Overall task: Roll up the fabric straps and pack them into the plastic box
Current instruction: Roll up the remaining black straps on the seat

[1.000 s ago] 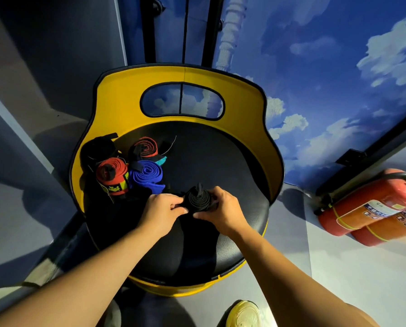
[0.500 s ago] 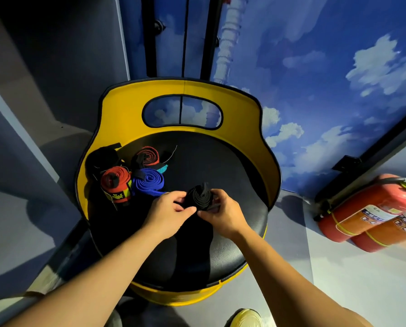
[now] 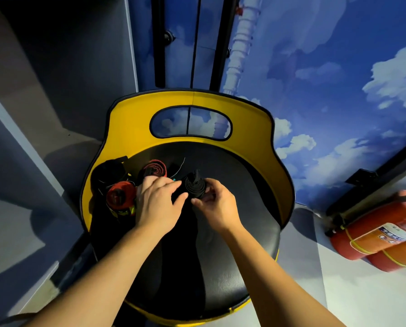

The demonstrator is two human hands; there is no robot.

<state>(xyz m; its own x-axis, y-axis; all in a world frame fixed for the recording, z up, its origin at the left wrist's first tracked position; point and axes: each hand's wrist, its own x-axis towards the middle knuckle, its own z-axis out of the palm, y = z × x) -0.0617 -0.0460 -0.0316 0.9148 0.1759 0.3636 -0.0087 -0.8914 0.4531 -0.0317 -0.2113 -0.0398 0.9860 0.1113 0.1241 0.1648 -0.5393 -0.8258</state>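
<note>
A black strap roll [image 3: 195, 186] is held above the black seat [image 3: 232, 267] of a yellow-backed chair [image 3: 263, 138], pinched between the fingers of the left hand [image 3: 158, 204] and the right hand [image 3: 217, 208]. The rolling step appears nearly done. Finished rolls, a red roll [image 3: 120, 195] and a dark red roll [image 3: 154, 168] among them, are set at the seat's left. No plastic box is seen, so packing calls for one to be found.
</note>
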